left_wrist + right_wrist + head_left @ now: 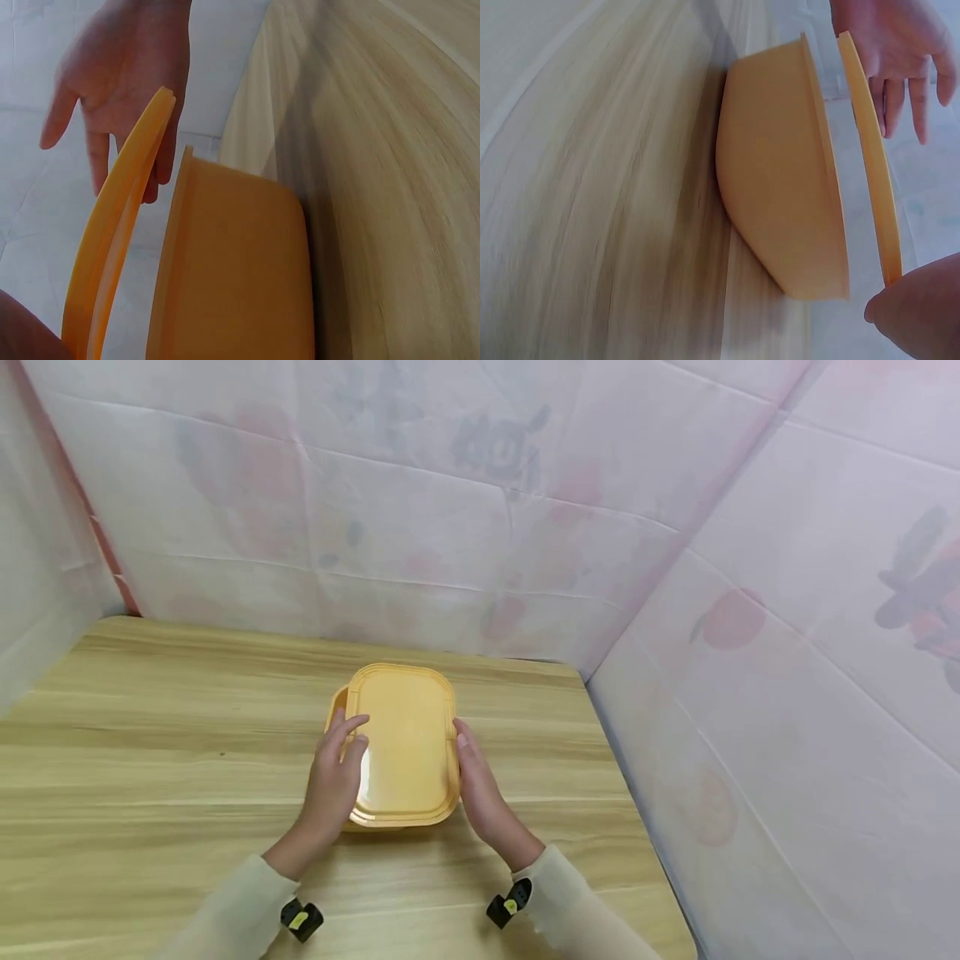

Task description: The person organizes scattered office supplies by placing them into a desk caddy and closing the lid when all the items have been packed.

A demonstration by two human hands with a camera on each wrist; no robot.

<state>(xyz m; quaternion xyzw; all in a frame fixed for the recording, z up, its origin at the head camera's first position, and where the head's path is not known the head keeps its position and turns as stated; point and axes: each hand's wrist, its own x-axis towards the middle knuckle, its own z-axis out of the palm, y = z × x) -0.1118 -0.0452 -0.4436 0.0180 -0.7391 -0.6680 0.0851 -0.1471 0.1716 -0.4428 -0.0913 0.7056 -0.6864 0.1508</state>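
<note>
A yellow lid (405, 743) sits slightly raised and shifted right over a matching yellow box (340, 700), whose left rim shows in the head view. Both wrist views reveal a gap between the lid (112, 225) and the box (780, 165). My left hand (333, 785) is at the lid's left side, its thumb and index finger reaching over that edge. Along the right edge, my right hand (483, 797) touches the lid with fingers nearly straight. The box stands on the table; the inside is mostly hidden.
A wood-grain table (187, 760) lies under the box. Pale printed sheets (420, 510) hang behind it and at both sides, close to the table's edges. Dark wrist devices (302, 920) are worn at both sleeves.
</note>
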